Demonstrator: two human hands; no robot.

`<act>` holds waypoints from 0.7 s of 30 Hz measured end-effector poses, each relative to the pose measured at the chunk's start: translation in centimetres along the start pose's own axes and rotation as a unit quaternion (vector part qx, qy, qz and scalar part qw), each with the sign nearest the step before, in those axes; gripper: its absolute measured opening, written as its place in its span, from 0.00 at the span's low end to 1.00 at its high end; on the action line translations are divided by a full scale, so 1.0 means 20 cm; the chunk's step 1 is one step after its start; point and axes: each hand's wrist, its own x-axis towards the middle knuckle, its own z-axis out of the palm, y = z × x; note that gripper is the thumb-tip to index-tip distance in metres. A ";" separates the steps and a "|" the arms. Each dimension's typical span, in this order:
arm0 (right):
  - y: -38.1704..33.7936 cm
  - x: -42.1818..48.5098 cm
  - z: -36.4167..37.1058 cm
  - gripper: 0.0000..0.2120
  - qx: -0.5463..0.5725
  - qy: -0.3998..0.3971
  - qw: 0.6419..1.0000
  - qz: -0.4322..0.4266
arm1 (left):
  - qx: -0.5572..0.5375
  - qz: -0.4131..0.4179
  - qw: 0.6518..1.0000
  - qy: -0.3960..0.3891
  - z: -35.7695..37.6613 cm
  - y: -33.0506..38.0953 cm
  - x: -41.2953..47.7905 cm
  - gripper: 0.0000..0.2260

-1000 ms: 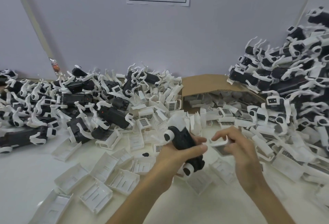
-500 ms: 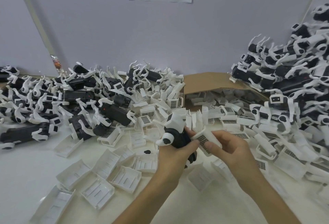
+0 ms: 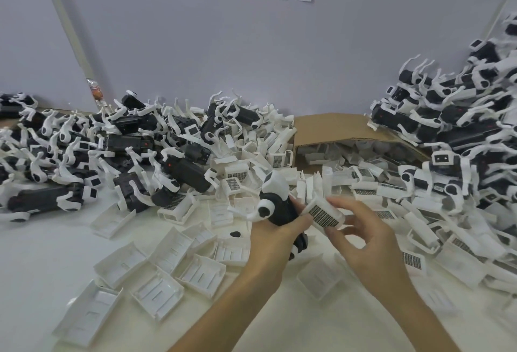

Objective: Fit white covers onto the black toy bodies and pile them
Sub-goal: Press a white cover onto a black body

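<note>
Since a second ago you have turned the white cover (image 3: 324,213) so its grille faces up and brought it in from the right until it sits just beside the black toy body (image 3: 279,209). The body's long axis runs from its white head, up and away from you, down towards your wrist. The cover's long axis lies slantwise to it, on the body's right flank, so by my reading the fit turns on swinging the cover parallel before you press. Your right hand (image 3: 366,239) is the nearer one to do that. It pinches the cover by thumb and fingertips, the other fingers loosely spread. Your left hand (image 3: 272,242) is wrapped round the body's lower half, its fingertips reaching towards the cover's near end; whether they touch it I cannot tell. Both parts are held above the table (image 3: 42,253), with the pile of covered toys (image 3: 453,127) well off to your right
</note>
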 end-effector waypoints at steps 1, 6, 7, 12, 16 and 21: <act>0.00 -0.01 0.01 0.26 -0.055 0.009 0.998 -0.041 | 0.002 -0.001 1.000 -0.004 0.00 0.00 0.00 0.07; 0.03 -0.02 0.02 0.33 -0.102 -0.042 0.992 -0.067 | -0.030 0.001 0.998 -0.048 0.00 0.00 -0.01 0.09; 0.04 -0.02 0.02 0.35 -0.103 -0.056 0.992 -0.046 | -0.036 -0.006 0.998 -0.057 0.00 0.00 -0.01 0.12; 0.06 -0.01 0.00 0.31 -0.114 -0.021 0.993 0.016 | -0.055 -0.057 0.991 -0.107 0.01 0.01 -0.02 0.22; 0.04 0.01 -0.03 0.27 0.009 -0.016 0.998 0.058 | -0.054 -0.057 0.991 -0.104 0.01 -0.01 -0.01 0.22; -0.02 0.00 -0.02 0.23 0.118 -0.047 0.992 0.023 | -0.042 -0.019 0.994 -0.097 0.01 0.00 0.00 0.16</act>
